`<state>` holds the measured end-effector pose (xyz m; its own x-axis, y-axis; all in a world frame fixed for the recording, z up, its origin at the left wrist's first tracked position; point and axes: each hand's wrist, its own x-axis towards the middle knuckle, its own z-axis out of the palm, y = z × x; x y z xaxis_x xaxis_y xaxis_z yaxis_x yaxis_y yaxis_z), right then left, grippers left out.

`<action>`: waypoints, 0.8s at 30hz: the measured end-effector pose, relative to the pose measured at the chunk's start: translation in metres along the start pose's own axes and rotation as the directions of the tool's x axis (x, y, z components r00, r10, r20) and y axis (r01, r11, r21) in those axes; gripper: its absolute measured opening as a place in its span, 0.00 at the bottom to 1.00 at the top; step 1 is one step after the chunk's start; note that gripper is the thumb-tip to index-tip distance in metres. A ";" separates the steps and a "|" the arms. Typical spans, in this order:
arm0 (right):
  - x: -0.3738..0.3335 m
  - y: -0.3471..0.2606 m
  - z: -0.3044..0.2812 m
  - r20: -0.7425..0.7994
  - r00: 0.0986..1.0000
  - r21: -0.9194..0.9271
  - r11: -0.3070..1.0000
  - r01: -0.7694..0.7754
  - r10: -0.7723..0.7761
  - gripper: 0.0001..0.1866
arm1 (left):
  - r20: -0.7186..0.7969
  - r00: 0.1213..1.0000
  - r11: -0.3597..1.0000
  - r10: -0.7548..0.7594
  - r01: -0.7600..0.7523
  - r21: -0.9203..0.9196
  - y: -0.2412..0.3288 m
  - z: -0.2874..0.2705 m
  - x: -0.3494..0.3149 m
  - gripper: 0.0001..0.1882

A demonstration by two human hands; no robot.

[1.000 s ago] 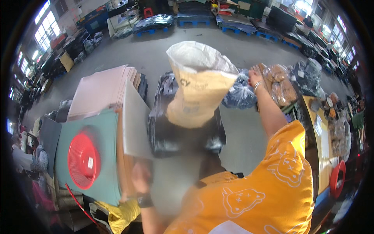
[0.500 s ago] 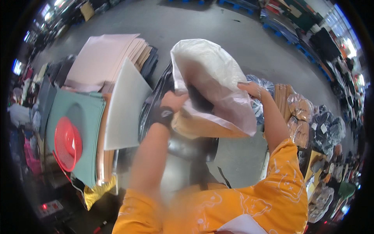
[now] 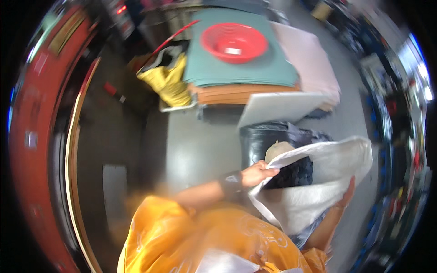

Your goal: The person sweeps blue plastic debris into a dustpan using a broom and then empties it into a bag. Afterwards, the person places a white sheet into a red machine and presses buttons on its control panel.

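Observation:
A white woven sack (image 3: 339, 159) hangs between my hands with its mouth spread wide. My left hand (image 3: 258, 174) pinches the rim on the near left side, a dark band around its wrist. On the far right side of the sack, my right hand (image 3: 347, 195) grips the material, its fingers partly hidden by motion and the cloth. Dark material (image 3: 296, 174) shows through the mouth; whether it lies inside the sack I cannot tell. Just beyond the left hand stands a black plastic-wrapped bundle (image 3: 261, 136), with a tan piece (image 3: 278, 149) against the sack's rim.
A red plastic basin (image 3: 234, 43) sits on stacked green sheets (image 3: 198, 68) over brown ones (image 3: 246, 94). Pink sheets (image 3: 314, 59) lie beside them, and a white board (image 3: 277, 108) leans in front. Left of the stack is a yellow bag (image 3: 173, 86); a red panel (image 3: 38, 113) stands far left.
My view has swung to the left, so the stacks and basin now appear at the top middle. The sack, still in both hands, has come lower and further right in the picture.

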<state>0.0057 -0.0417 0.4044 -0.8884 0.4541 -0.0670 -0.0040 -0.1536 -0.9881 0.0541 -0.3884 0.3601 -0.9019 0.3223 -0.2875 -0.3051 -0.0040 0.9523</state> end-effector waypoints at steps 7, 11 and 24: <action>-0.099 -0.034 0.172 0.535 0.816 0.165 0.920 -0.356 0.220 0.28 | -0.230 0.934 0.861 0.273 -0.344 -0.374 0.012 -0.110 -0.150 0.19; -0.136 0.011 0.254 0.660 0.712 0.109 0.908 -0.405 0.239 0.27 | -0.332 0.917 0.855 0.219 -0.345 -0.388 -0.009 -0.131 -0.245 0.20; -0.239 0.217 0.605 0.906 0.061 -0.305 0.745 -0.593 0.420 0.18 | -0.895 0.425 0.923 -0.138 -0.272 -0.272 -0.077 -0.309 -0.312 0.19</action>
<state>-0.0602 -0.7142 0.2896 -0.4720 -0.8313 -0.2937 0.6638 -0.1158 -0.7389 0.2640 -0.7815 0.3452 -0.6146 -0.7095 -0.3448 -0.1192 -0.3485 0.9297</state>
